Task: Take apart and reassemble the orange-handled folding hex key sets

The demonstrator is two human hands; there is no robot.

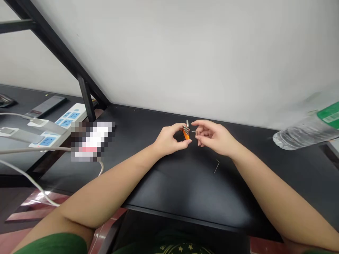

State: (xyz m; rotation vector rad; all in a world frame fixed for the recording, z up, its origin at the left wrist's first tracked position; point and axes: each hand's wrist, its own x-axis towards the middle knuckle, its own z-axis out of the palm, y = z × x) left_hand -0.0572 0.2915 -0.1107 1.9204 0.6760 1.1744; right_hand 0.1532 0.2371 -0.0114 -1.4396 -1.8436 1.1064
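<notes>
My left hand (172, 138) is closed around an orange hex key holder (186, 134). Several silver hex keys (186, 129) sit side by side in that holder, their short bent ends showing. Just to its right, my right hand (212, 135) pinches a small L-shaped hex key (196, 132) between thumb and fingers, a little apart from the holder. Below my right hand, one thin hex key (217, 166) lies loose on the black table (180, 187). My left fingers hide part of the holder.
A clear water bottle (302, 132) with a green label lies at the right. To the left are a white power strip (66, 121) with chargers plugged in, cables (26, 176), a blurred-out object (92, 141) and a black metal frame (86, 95). A white wall (185, 60) rises behind the table.
</notes>
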